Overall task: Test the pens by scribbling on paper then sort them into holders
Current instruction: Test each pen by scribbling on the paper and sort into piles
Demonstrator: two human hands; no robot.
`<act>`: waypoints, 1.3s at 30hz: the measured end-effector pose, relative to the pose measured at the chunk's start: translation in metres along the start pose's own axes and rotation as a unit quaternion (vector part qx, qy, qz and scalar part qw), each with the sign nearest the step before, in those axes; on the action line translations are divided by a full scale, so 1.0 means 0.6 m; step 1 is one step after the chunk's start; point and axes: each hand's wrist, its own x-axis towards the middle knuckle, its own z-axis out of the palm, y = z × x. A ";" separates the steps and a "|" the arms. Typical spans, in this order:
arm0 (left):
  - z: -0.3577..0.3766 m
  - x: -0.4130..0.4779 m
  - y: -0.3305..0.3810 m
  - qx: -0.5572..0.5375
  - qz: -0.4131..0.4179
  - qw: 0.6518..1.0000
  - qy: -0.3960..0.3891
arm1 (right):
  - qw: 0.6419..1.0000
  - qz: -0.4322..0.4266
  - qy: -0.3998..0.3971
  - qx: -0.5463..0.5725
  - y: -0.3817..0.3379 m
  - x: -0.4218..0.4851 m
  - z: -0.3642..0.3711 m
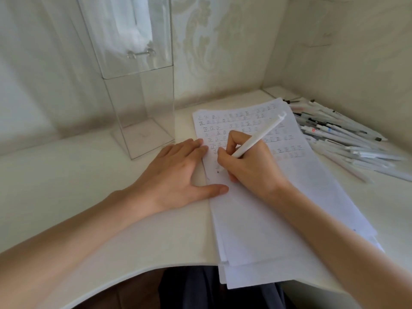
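A white curved surface (133,230) fills a pale corner. The right hand (252,168) curls its grip around a slim white pen (265,131), tip on the scribbled white paper stack (267,219). The left hand (176,172) lies flat, fingers straight, pressing the paper's edge near a tall clear acrylic holder (142,108).

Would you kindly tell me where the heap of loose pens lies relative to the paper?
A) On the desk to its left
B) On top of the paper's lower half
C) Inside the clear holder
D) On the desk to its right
D: the heap of pens lies on the desk to the right of the paper, while the clear holder stands to its left.
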 end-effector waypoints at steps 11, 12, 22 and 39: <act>-0.001 0.000 0.001 0.002 -0.003 1.000 -0.015 | 1.000 -0.008 0.016 -0.006 0.003 0.000 0.002; -0.001 0.000 0.001 0.002 -0.002 1.000 -0.015 | 1.000 -0.009 0.017 -0.004 0.003 0.000 0.002; -0.004 0.000 0.003 -0.002 0.002 1.000 -0.016 | 1.000 0.001 0.016 0.013 0.002 0.000 -0.001; -0.003 0.001 0.000 0.000 0.004 1.000 -0.011 | 0.999 0.030 0.022 -0.009 0.007 0.000 -0.011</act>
